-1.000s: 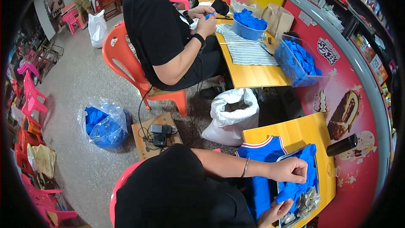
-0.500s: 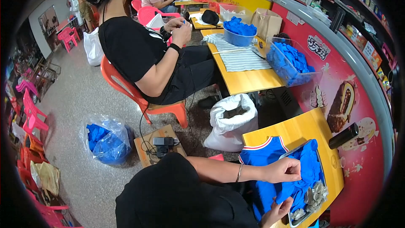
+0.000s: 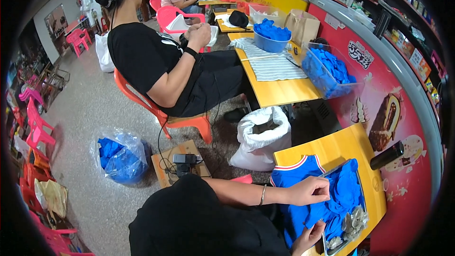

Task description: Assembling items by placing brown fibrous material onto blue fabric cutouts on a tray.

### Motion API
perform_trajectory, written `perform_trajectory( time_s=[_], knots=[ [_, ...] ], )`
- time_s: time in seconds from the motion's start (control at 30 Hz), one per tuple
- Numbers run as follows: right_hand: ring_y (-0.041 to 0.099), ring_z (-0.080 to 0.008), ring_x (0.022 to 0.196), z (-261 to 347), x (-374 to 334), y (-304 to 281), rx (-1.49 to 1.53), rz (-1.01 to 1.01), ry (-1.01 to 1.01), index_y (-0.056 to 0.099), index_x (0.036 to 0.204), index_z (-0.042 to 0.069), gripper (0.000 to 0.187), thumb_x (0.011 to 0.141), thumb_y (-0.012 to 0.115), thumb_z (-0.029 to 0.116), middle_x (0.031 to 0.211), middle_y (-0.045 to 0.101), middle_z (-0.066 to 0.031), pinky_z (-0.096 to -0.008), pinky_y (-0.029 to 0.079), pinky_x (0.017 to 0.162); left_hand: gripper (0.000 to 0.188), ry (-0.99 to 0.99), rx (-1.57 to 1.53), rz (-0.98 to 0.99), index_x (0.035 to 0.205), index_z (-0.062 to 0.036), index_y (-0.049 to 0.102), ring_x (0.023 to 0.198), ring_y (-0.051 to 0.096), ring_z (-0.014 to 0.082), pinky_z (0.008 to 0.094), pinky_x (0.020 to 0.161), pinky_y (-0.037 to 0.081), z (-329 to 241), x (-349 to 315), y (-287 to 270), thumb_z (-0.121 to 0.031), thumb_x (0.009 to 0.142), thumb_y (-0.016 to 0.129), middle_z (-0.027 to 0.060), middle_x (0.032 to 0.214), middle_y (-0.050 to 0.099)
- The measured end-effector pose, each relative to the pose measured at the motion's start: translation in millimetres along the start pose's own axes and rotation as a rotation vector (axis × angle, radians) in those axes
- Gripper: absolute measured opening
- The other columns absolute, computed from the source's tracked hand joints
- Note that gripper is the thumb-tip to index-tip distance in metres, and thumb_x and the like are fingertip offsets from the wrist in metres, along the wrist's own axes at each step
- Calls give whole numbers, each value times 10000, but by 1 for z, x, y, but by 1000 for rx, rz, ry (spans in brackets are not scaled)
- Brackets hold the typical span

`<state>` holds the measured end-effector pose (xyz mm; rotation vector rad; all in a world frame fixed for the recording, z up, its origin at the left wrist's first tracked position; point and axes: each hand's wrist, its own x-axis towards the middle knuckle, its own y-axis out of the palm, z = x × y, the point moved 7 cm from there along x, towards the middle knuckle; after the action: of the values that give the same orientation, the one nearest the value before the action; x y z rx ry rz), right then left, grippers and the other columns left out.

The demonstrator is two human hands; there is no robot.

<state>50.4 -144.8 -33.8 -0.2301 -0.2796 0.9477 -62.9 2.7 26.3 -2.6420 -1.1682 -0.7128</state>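
My left hand (image 3: 309,192) is raised over the blue soft pieces, with thumb and fingertips pressed together; whatever they pinch is too small to make out. Below it, my right hand (image 3: 308,238) pinches the edge of a blue piece (image 3: 313,215). A metal tray (image 3: 363,198) beside both hands holds a heap of blue pieces (image 3: 345,187), thin and crumpled. At the tray's near end lie grey crumpled pieces (image 3: 355,223). A blue jersey (image 3: 298,168) with red and white trim is spread under my left forearm.
The yellow table (image 3: 332,142) carries a black bottle (image 3: 386,155) by the red freezer (image 3: 403,99). Beyond stand a white sack (image 3: 258,154) and a co-worker's table (image 3: 279,96) with blue-filled tubs. A co-worker sits on an orange chair (image 3: 187,122); a clear bag (image 3: 124,159) of blue pieces stands on the floor.
Both my hands have shifted slightly left, staying close to each other by the tray. The co-worker's hands have moved a little left; a person standing far back is no longer visible.
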Motion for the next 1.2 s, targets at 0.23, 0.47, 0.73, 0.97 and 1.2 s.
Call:
perform_trajectory(
  time_s=[0.23,0.47,0.73,0.97,1.2],
  knots=[
    [494,-209,917,8,4,10,-28,44,54,498,1070,-61,210,878,509,26,1004,533,-129,-318,410,852,147,28,71,-25,742,-6,533,616,442,97,233,553,363,1,-2,-8,-86,824,625,28,714,461],
    [487,-201,913,5,8,11,8,26,74,498,1057,-64,195,879,500,15,991,531,-127,-313,403,858,119,65,72,-29,763,2,542,620,461,97,233,556,373,-1,4,-13,-64,821,623,33,719,471],
    [476,-184,871,10,13,12,6,36,26,501,1015,-59,154,884,496,21,940,523,-105,-296,403,829,116,8,10,-45,767,-6,549,637,478,81,220,572,388,7,7,-14,-72,822,626,23,735,512],
    [500,-181,885,4,16,8,-24,12,41,499,1045,-72,183,890,502,24,972,552,-118,-291,407,838,119,-117,-166,-19,772,-30,554,645,461,46,205,576,385,26,9,-9,-100,832,629,-9,715,537],
    [532,-176,878,-19,12,-6,-43,-77,-12,529,1090,-52,223,892,512,49,985,581,-159,-293,443,757,131,-182,-138,26,777,-12,577,660,481,50,209,594,402,34,9,1,-116,827,638,0,721,549]
  ],
)
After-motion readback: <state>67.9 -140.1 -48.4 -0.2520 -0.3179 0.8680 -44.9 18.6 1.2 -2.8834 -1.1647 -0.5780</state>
